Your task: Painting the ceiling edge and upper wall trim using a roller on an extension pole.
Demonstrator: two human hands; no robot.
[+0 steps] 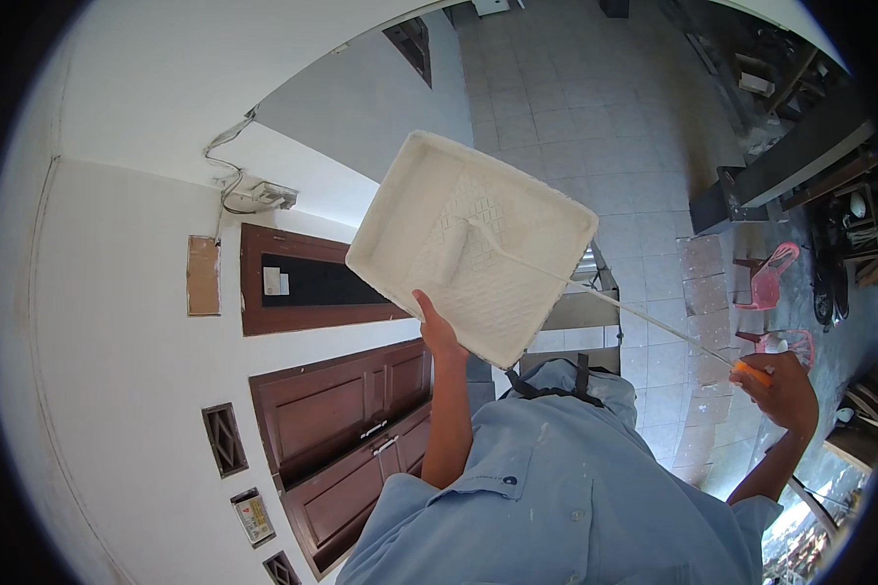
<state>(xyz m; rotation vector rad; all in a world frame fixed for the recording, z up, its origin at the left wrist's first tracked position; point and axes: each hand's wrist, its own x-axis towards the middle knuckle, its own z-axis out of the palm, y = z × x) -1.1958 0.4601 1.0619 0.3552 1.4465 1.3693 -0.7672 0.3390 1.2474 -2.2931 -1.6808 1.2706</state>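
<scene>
Holds the paint tray (pixel 532 207) by its near-left rim in the left hand (pixel 441 337) and, well apart, clasps the orange handle (pixel 751 373) of the paint roller (pixel 646 318) in the right hand (pixel 786 390), with the roller sleeve (pixel 448 253) inside the tray, ahead of and lengthwise toward the nearer left hand.

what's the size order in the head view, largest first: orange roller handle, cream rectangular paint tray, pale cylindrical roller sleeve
1. Paint tray
2. Roller sleeve
3. Orange handle, visible part only; the right hand covers some
</scene>
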